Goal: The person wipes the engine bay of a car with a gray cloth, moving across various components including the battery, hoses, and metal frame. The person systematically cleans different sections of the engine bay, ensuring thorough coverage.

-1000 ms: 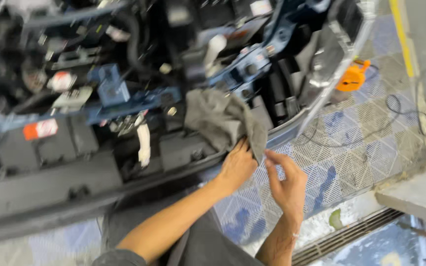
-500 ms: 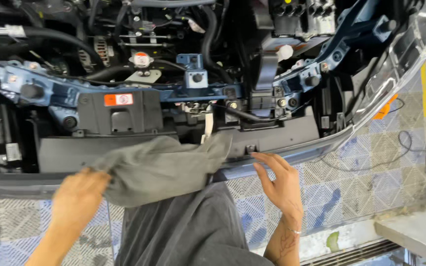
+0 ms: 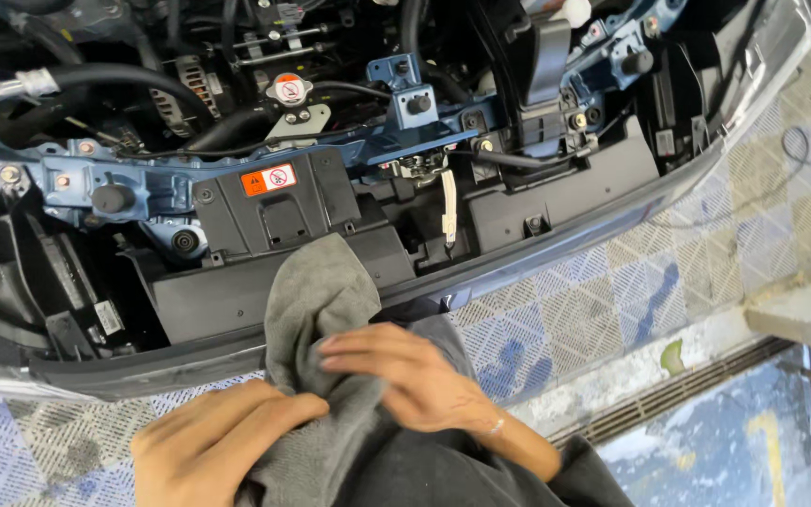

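Between the two hands, a soft grey cloth [image 3: 316, 310] is held. It is gripped from below by the left hand [image 3: 213, 446], and its middle is pressed by the flat fingers of the right hand [image 3: 415, 376]. Its top end is draped over the black plastic car front panel [image 3: 237, 300] just above the hands. A round cap with a red mark [image 3: 290, 90] is seen farther up.
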